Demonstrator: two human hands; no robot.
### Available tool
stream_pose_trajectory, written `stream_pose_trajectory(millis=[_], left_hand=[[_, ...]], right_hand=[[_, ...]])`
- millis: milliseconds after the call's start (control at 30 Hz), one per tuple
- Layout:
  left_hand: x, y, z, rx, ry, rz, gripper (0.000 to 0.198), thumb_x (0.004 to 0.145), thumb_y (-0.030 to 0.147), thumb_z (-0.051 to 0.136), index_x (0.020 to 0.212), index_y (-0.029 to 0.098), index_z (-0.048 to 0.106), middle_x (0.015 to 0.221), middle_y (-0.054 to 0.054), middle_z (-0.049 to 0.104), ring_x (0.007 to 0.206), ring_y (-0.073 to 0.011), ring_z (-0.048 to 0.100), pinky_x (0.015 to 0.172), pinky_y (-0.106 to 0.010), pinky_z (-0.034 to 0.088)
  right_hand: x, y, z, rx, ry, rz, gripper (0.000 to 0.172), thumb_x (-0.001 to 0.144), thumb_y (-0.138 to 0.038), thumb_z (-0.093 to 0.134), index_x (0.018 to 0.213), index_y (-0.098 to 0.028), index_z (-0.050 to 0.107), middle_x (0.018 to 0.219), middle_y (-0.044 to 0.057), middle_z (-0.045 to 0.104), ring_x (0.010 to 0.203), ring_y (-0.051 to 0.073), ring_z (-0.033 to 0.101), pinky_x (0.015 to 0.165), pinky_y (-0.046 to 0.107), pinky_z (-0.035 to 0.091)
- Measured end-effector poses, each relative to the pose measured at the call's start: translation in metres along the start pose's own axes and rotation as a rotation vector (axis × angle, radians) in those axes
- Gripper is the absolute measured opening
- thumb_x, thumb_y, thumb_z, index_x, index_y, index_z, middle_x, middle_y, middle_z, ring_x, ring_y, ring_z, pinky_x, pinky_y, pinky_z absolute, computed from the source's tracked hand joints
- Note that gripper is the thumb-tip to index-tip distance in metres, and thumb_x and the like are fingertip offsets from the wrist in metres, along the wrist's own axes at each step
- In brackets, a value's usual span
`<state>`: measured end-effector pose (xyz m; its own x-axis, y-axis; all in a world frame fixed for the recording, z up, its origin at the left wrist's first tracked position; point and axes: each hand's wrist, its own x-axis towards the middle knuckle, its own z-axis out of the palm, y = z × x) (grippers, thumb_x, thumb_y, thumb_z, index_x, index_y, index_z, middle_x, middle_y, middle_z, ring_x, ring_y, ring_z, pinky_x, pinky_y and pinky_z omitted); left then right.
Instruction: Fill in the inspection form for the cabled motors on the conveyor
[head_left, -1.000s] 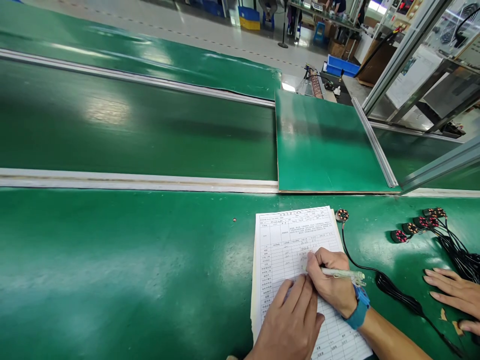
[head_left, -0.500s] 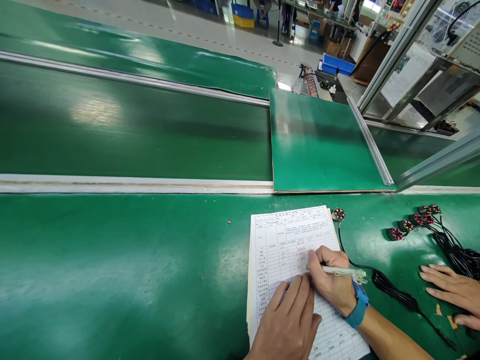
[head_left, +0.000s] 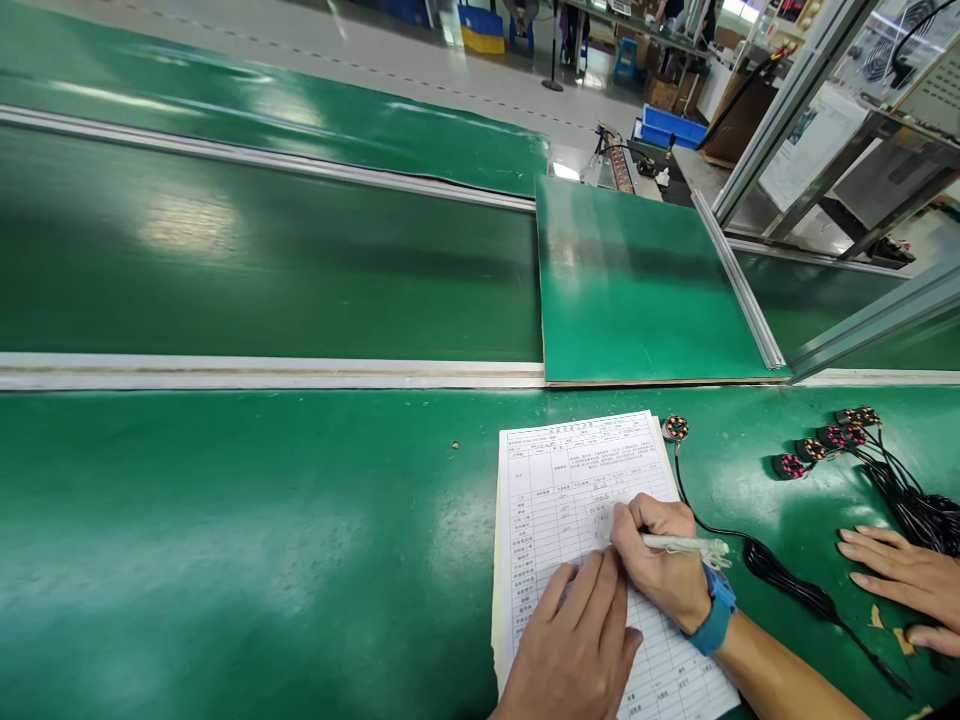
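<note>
A printed form sheet lies on the green bench in front of me. My left hand rests flat on its lower part, fingers stretched out, pinning it down. My right hand, with a blue wrist strap, is closed around a pale pen whose tip touches the middle rows of the form. A small round coil part on a black cable lies just past the sheet's top right corner.
Another person's hand lies flat on the bench at the far right, beside several coil parts with bundled black cables. A green board sits on the conveyor behind, next to aluminium framing.
The view has shifted slightly, so everything sits a little further left. My right hand keeps the pen on the form with small movements; my left hand stays flat on the sheet.
</note>
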<state>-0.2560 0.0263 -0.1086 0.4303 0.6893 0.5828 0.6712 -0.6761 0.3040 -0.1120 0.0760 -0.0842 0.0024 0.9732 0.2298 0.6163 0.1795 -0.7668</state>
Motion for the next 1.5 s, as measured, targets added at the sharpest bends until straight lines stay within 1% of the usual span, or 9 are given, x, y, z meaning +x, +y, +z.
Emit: stream_pose_trajectory(millis=[133, 467, 700, 933, 1067, 1200, 1500], left_hand=[[0.0011, 0.0, -0.0001, 0.006, 0.017, -0.002, 0.035, 0.103, 0.026, 0.041, 0.111, 0.008, 0.07, 0.111, -0.012, 0.075, 0.109, -0.0254, 0.063, 0.1, -0.04, 0.04], [-0.0003, -0.0006, -0.0002, 0.0, 0.006, -0.006, 0.036, 0.103, 0.027, 0.041, 0.113, 0.008, 0.07, 0.114, -0.012, 0.075, 0.11, -0.0249, 0.063, 0.102, -0.039, 0.039], [0.0008, 0.0, -0.0009, 0.006, 0.011, 0.004, 0.037, 0.103, 0.026, 0.04, 0.11, 0.008, 0.071, 0.113, -0.013, 0.075, 0.108, -0.0249, 0.063, 0.099, -0.039, 0.04], [0.0077, -0.0009, -0.0042, 0.001, 0.023, -0.003, 0.037, 0.104, 0.024, 0.039, 0.107, 0.006, 0.07, 0.11, -0.013, 0.075, 0.106, -0.0247, 0.063, 0.097, -0.04, 0.041], [0.0065, -0.001, -0.0037, 0.002, 0.028, 0.001, 0.037, 0.104, 0.025, 0.039, 0.107, 0.006, 0.07, 0.11, -0.013, 0.075, 0.106, -0.025, 0.063, 0.096, -0.04, 0.041], [0.0046, -0.001, -0.003, 0.007, 0.022, 0.004, 0.037, 0.104, 0.027, 0.039, 0.108, 0.006, 0.07, 0.111, -0.013, 0.075, 0.107, -0.0249, 0.063, 0.097, -0.04, 0.041], [0.0046, -0.0012, -0.0008, 0.006, 0.024, 0.006, 0.038, 0.104, 0.027, 0.039, 0.107, 0.007, 0.071, 0.11, -0.013, 0.075, 0.106, -0.0247, 0.062, 0.096, -0.04, 0.041]], right_hand=[[-0.0005, 0.0008, -0.0018, 0.01, 0.04, 0.007, 0.047, 0.099, -0.029, 0.051, 0.057, -0.021, 0.032, 0.051, -0.008, 0.029, 0.045, 0.007, 0.029, 0.049, 0.025, 0.027], [0.0019, 0.0006, -0.0028, -0.004, 0.017, 0.007, 0.048, 0.101, -0.032, 0.05, 0.058, -0.021, 0.031, 0.051, -0.007, 0.027, 0.045, 0.008, 0.029, 0.047, 0.024, 0.027], [0.0004, 0.001, -0.003, 0.035, 0.002, 0.05, 0.047, 0.101, -0.034, 0.05, 0.06, -0.021, 0.033, 0.052, -0.007, 0.033, 0.047, 0.008, 0.031, 0.047, 0.024, 0.026], [0.001, -0.0004, -0.0027, 0.078, 0.028, 0.013, 0.043, 0.1, -0.032, 0.053, 0.062, -0.021, 0.036, 0.052, -0.007, 0.034, 0.046, 0.008, 0.032, 0.047, 0.023, 0.027], [0.001, -0.0008, -0.0025, 0.048, 0.022, -0.004, 0.045, 0.1, -0.03, 0.054, 0.061, -0.021, 0.033, 0.052, -0.008, 0.03, 0.046, 0.007, 0.031, 0.047, 0.023, 0.027], [0.0016, 0.0005, -0.0015, 0.008, 0.049, -0.026, 0.046, 0.099, -0.027, 0.054, 0.06, -0.021, 0.029, 0.051, -0.008, 0.026, 0.045, 0.007, 0.027, 0.046, 0.022, 0.026], [0.0021, 0.0023, -0.0009, 0.003, 0.041, -0.028, 0.046, 0.099, -0.025, 0.054, 0.061, -0.021, 0.029, 0.052, -0.008, 0.026, 0.046, 0.007, 0.026, 0.046, 0.023, 0.025]])
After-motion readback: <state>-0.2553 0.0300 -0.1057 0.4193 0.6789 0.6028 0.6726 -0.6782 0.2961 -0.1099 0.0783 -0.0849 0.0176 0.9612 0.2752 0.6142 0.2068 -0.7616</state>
